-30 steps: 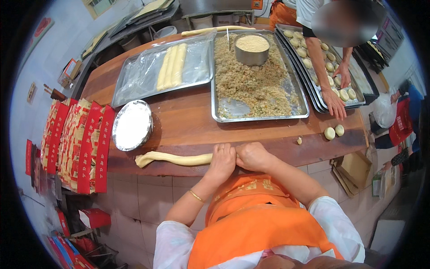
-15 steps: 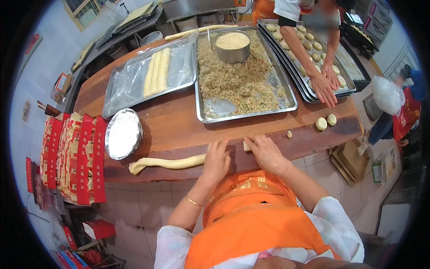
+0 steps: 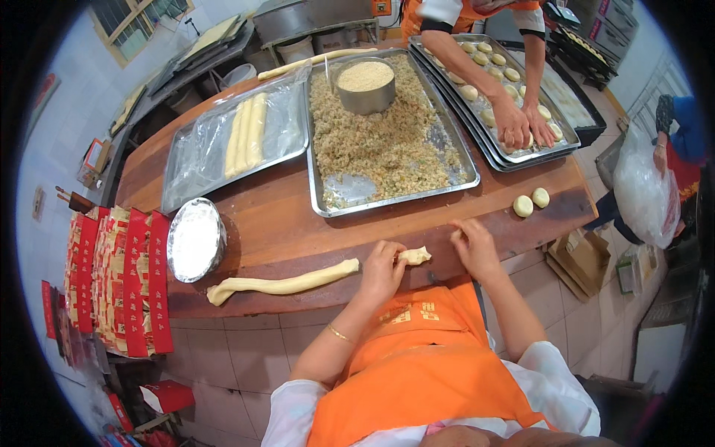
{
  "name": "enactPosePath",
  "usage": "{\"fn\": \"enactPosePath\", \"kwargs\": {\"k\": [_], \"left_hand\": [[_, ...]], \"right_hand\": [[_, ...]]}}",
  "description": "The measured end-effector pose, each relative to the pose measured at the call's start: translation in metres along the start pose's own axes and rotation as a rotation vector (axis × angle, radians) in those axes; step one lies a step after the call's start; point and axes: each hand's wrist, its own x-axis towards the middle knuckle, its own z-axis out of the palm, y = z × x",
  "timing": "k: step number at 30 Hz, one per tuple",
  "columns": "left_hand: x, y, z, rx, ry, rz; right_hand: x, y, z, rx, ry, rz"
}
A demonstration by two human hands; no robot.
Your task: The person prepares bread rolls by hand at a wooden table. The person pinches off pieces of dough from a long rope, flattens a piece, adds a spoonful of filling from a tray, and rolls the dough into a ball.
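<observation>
My left hand (image 3: 381, 270) is closed on the near end of a short dough piece (image 3: 416, 256) at the table's front edge. A long pale dough rope (image 3: 287, 284) lies to its left, its end close to my fingers. To the right, my right hand (image 3: 475, 249) is apart from the piece, just above the wood, fingers curled and thumb near the forefinger. Whatever they may pinch is too small or hidden to make out. Two round dough balls (image 3: 531, 202) sit farther right on the table.
A metal tray of crumbly filling (image 3: 372, 153) holds a round pan of grains (image 3: 365, 77). Left of it is a tray with dough strips (image 3: 246, 138). A white-topped bowl (image 3: 196, 240) stands near red packages (image 3: 134, 279). A co-worker's hands (image 3: 525, 123) work over a dough-ball tray (image 3: 488, 74).
My left hand has taken hold of the short dough piece, now more exposed. My right hand has moved off it to the right, where a small dough bit lay; that bit no longer shows.
</observation>
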Motion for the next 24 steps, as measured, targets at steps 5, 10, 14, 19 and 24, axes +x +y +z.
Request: {"fn": "enactPosePath", "kwargs": {"k": [5,10,14,19,24], "left_hand": [[0.003,0.004,-0.015,0.014,-0.054,-0.035],[0.021,-0.006,-0.021,0.132,-0.029,0.055],[0.063,0.013,0.023,0.122,-0.005,0.034],[0.065,0.005,0.042,0.496,-0.234,0.289],[0.085,0.01,0.038,0.544,-0.38,0.39]], "right_hand": [[0.008,-0.046,0.043,0.142,-0.193,-0.27],[0.012,-0.042,0.029,0.194,0.014,-0.239],[0.025,-0.049,-0.001,0.304,0.254,-0.103],[0.021,-0.037,-0.018,0.211,0.298,-0.159],[0.016,-0.025,-0.021,0.349,0.325,0.011]]}}
